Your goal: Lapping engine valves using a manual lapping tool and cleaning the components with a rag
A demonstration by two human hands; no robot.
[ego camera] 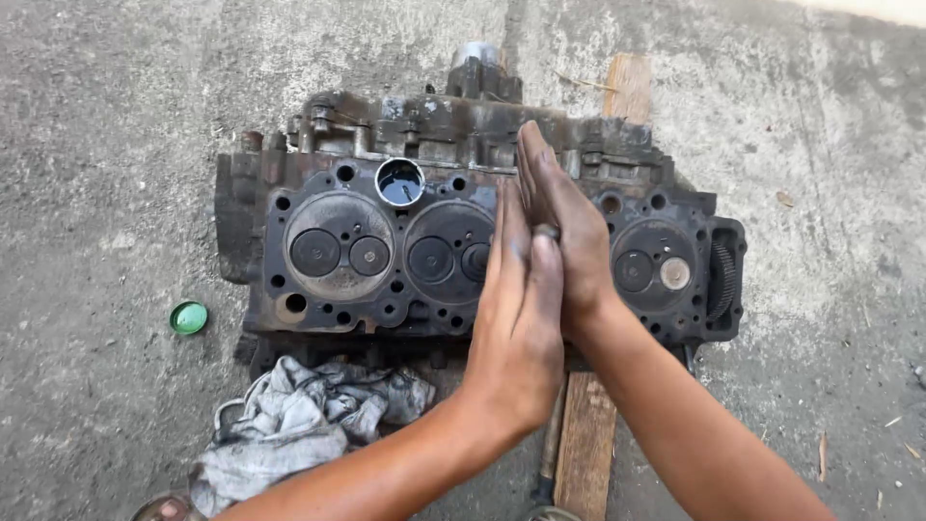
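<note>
Between two flat palms, a thin metal stick (547,232) stands over the dirty engine block (386,251) on the ground. Left hand (516,318) presses against right hand (569,232) (both greasy). Nearby lie a rag (289,425) and green cap (189,317).
</note>
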